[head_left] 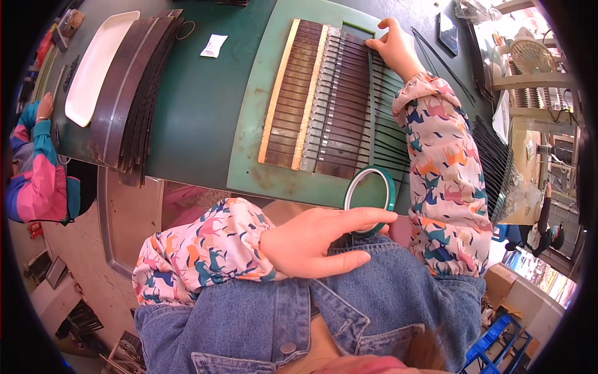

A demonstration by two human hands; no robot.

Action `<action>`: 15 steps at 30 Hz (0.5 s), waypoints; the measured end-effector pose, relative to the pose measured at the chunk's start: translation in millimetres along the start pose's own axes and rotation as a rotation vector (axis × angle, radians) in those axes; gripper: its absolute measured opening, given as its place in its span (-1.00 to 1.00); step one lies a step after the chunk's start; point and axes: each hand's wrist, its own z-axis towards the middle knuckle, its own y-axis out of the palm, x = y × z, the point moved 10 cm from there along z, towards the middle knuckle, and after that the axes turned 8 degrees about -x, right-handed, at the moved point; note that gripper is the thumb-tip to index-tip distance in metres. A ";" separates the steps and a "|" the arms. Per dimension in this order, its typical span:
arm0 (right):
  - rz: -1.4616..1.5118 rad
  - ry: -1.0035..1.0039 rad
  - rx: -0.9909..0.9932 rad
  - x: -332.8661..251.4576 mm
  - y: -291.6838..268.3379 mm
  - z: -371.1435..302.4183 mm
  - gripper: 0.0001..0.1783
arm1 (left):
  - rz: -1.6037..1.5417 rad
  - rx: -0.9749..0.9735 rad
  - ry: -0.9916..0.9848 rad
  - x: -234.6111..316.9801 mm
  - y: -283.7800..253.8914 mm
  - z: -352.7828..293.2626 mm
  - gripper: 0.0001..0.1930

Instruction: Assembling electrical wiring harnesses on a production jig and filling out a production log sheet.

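Note:
My left hand (314,243) is in front of my chest, its fingers hooked around a roll of green tape (390,187) and its thumb apart. The roll stands on edge at the near side of a light green board (249,143). On the board lies a row of dark rectangular strips (286,93) with silvery ends and thin black leads. A narrow dark green strip (372,106) crosses the leads toward the roll; I cannot tell whether it is tape. My right hand (398,50) is at that strip's far end, thumb down at the board's corner and index finger apart from it.
Curved dark sheets (121,93) are stacked at the left beside a white tray (99,68). A small white packet (213,45) lies between. Thin black rods (442,65) and a phone (448,32) lie at the far right. Another person's sleeve (43,149) shows at the left edge.

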 end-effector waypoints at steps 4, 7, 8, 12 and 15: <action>0.102 0.018 -0.174 0.9 9.3 0.0 -0.45 | -0.084 0.005 -0.025 -6.3 -2.4 -1.9 -0.38; 0.014 0.052 -0.082 -1.1 3.8 -21.2 -0.61 | -0.092 -0.001 -0.040 -9.0 0.0 -1.9 -0.39; -0.066 -0.073 -0.023 -11.6 2.2 -24.4 -0.68 | -0.114 0.000 -0.044 -11.2 -1.4 -1.6 -0.39; -0.292 -0.290 0.024 -40.1 7.9 -57.6 -0.72 | -0.042 0.015 -0.042 -10.8 -1.4 -3.5 -0.39; -0.450 -0.308 0.041 -52.9 3.5 -66.3 -0.65 | -0.046 -0.003 -0.040 -9.3 -3.1 -1.4 -0.39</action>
